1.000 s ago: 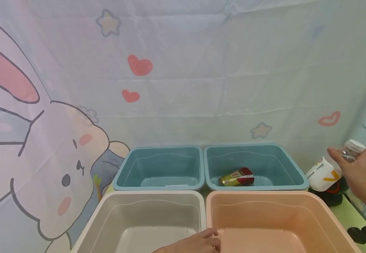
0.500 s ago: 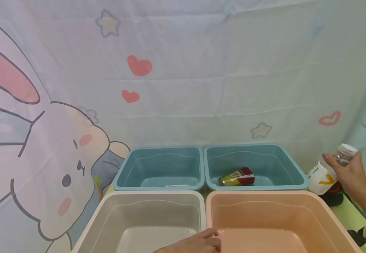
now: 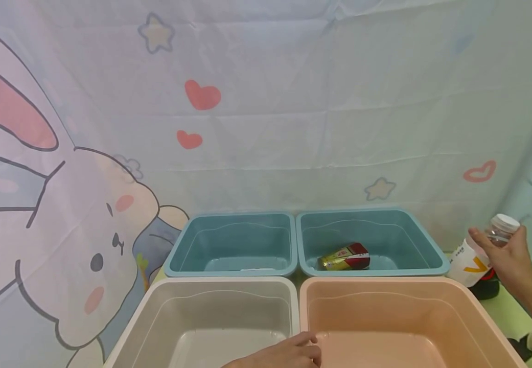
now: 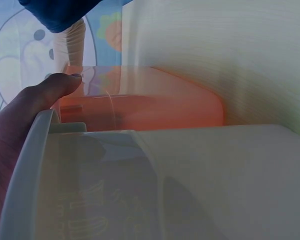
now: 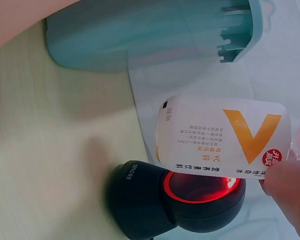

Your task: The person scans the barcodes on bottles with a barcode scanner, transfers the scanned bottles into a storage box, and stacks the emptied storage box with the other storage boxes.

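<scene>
My right hand grips a drink bottle near its neck, at the right end of the bins. The bottle has a white cap, a clear neck and a white label with an orange V. It tilts with its base down and to the left. In the right wrist view the bottle's label is over a black desktop barcode scanner with a glowing red ring. My left hand rests on the adjoining rims of the beige bin and the orange bin, fingers loosely bent.
Two blue bins stand behind the front pair. A red and gold carton lies in the right blue bin. A printed cloth hangs behind. The pale green tabletop shows at right, with a dark object.
My right hand has moved down and slightly left with the bottle over the scanner, then barely shifted in the last half second. The left hand stays where it was.
</scene>
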Available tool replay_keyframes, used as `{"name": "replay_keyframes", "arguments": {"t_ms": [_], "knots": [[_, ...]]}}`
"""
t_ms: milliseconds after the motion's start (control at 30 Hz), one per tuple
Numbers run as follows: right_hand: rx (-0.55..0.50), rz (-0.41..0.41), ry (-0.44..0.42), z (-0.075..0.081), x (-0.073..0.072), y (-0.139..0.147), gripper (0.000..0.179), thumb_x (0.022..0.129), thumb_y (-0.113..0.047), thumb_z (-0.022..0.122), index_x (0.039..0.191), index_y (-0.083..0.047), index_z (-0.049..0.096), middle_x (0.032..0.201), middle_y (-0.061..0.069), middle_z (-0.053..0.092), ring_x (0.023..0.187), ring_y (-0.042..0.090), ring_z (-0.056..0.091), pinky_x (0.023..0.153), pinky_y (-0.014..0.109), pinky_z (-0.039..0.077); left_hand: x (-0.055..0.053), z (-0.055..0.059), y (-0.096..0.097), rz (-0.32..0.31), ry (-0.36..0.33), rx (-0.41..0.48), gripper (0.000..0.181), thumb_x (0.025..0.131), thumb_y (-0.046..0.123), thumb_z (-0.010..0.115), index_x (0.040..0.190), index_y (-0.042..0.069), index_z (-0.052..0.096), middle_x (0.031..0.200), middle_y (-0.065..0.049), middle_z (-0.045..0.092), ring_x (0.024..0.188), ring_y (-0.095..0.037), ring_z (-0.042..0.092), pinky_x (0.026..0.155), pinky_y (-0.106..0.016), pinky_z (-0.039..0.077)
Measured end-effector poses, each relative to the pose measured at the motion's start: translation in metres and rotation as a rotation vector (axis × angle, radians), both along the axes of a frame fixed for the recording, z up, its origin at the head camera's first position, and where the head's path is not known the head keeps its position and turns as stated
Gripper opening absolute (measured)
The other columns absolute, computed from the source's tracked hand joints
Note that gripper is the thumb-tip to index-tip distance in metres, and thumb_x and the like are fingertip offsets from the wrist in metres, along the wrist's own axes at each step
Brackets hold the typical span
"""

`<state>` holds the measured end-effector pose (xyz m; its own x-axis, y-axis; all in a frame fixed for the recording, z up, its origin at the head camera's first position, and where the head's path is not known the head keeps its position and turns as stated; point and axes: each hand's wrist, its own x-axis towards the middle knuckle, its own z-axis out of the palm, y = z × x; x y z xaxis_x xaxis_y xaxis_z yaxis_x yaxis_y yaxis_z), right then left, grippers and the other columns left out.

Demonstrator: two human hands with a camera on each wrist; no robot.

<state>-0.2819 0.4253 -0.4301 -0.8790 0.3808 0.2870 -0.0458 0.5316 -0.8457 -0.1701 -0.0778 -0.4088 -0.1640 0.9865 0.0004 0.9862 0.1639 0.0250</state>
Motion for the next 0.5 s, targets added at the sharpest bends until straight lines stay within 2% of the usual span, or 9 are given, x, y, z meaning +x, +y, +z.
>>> {"name": "replay_keyframes", "arguments": {"t_ms": [67, 100, 167, 233, 300, 367, 500], "knots": [[-0.004, 0.004, 0.005, -0.0006, 0.0007, 0.0005, 0.072, 0.105, -0.040, 0.059, 0.152, -0.018, 0.009, 0.129, 0.022, 0.034, 0.121, 0.044, 0.039, 0.109, 0.067, 0.034, 0.0002, 0.0005, -0.0002, 0.013, -0.013, -0.009, 0.017, 0.103, 0.034, 0.066, 0.107, 0.030, 0.082, 0.098, 0.018, 0.065, 0.097, 0.008, 0.049, 0.112, -0.015, 0.024], [0.000, 0.005, 0.008, -0.0009, 0.0010, 0.0008, 0.072, 0.104, -0.040, 0.060, 0.151, -0.019, 0.010, 0.128, 0.021, 0.035, 0.120, 0.042, 0.041, 0.110, 0.061, 0.036, 0.0003, 0.0009, -0.0002, 0.021, -0.022, -0.014, 0.017, 0.103, 0.035, 0.066, 0.108, 0.030, 0.081, 0.099, 0.019, 0.064, 0.097, 0.009, 0.049, 0.112, -0.015, 0.023], [0.008, 0.007, 0.017, -0.0014, 0.0012, 0.0015, 0.070, 0.104, -0.039, 0.061, 0.150, -0.020, 0.012, 0.128, 0.019, 0.036, 0.115, 0.031, 0.046, 0.107, 0.042, 0.046, 0.0004, 0.0016, -0.0001, 0.034, -0.032, -0.024, 0.017, 0.102, 0.036, 0.066, 0.108, 0.031, 0.081, 0.099, 0.019, 0.063, 0.098, 0.009, 0.048, 0.112, -0.014, 0.022], [0.005, 0.013, 0.033, -0.0020, 0.0009, 0.0020, 0.068, 0.103, -0.037, 0.063, 0.147, -0.020, 0.015, 0.125, 0.017, 0.037, 0.105, 0.016, 0.049, 0.092, 0.023, 0.053, 0.0006, 0.0021, 0.0002, 0.037, -0.031, -0.029, 0.017, 0.102, 0.036, 0.066, 0.108, 0.031, 0.081, 0.099, 0.019, 0.063, 0.098, 0.009, 0.048, 0.112, -0.015, 0.022], [-0.001, 0.011, 0.045, -0.0027, 0.0005, 0.0024, 0.066, 0.102, -0.035, 0.066, 0.144, -0.018, 0.018, 0.122, 0.013, 0.040, 0.094, 0.004, 0.046, 0.072, 0.009, 0.049, 0.0006, 0.0025, 0.0006, 0.043, -0.036, -0.033, 0.017, 0.102, 0.037, 0.067, 0.109, 0.031, 0.081, 0.099, 0.020, 0.063, 0.098, 0.009, 0.048, 0.111, -0.014, 0.022], [-0.028, 0.008, 0.052, -0.0034, 0.0003, 0.0029, 0.066, 0.100, -0.035, 0.069, 0.143, -0.018, 0.022, 0.119, 0.010, 0.042, 0.089, -0.002, 0.044, 0.064, 0.008, 0.046, 0.0007, 0.0028, 0.0008, 0.045, -0.037, -0.035, 0.017, 0.102, 0.037, 0.067, 0.109, 0.031, 0.081, 0.099, 0.020, 0.063, 0.098, 0.010, 0.048, 0.111, -0.014, 0.022], [-0.070, -0.015, 0.046, -0.0052, 0.0004, 0.0032, 0.063, 0.097, -0.038, 0.073, 0.140, -0.023, 0.029, 0.113, 0.000, 0.045, 0.085, -0.003, 0.047, 0.061, 0.012, 0.048, 0.0012, 0.0028, 0.0010, 0.050, -0.047, -0.036, 0.017, 0.101, 0.038, 0.067, 0.109, 0.032, 0.081, 0.098, 0.020, 0.063, 0.097, 0.010, 0.048, 0.111, -0.014, 0.022]]}}
